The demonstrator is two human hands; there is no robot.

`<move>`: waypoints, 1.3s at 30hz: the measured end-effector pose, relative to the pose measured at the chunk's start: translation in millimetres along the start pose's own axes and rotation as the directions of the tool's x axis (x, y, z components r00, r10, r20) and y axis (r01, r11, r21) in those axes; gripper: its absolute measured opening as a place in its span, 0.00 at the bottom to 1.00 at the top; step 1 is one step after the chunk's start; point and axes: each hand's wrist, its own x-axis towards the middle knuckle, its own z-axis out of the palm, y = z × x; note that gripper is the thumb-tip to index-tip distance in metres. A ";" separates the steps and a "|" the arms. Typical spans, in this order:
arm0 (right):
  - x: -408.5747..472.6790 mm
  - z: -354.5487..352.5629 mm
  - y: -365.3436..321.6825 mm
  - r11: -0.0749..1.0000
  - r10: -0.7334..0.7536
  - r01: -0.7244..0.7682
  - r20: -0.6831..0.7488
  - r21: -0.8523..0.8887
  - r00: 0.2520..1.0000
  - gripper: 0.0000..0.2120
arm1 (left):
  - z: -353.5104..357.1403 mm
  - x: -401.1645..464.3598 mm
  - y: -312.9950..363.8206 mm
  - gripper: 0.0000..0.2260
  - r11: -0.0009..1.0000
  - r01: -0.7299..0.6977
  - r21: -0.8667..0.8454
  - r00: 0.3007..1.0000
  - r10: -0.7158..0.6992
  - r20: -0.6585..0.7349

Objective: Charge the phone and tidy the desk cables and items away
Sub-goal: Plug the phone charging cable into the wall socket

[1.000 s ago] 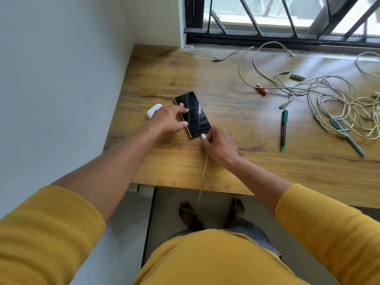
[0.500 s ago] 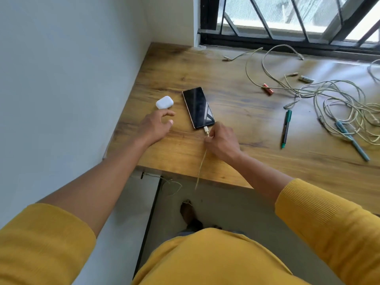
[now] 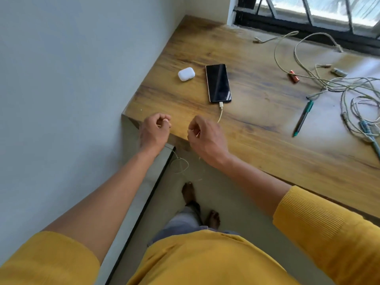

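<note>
1. Both hands had withdrawn from the black rectangular phone (image 3: 218, 83) to the wooden desk (image 3: 257, 128) edge, centre frame.
2. The left hand (image 3: 154, 131) and right hand (image 3: 206, 138) hung loosely curled, holding nothing.
3. The pale charging cable (image 3: 220, 111) sat plugged into the phone, upper centre.

Barred window (image 3: 320, 11), grey wall (image 3: 72, 68)
</note>
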 end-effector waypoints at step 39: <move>42.0 295.5 106.1 0.897 0.436 -0.428 0.391 -0.112 0.811 0.24 | 138.4 88.8 -238.3 0.17 0.592 0.751 -0.292 0.645 -0.561 0.519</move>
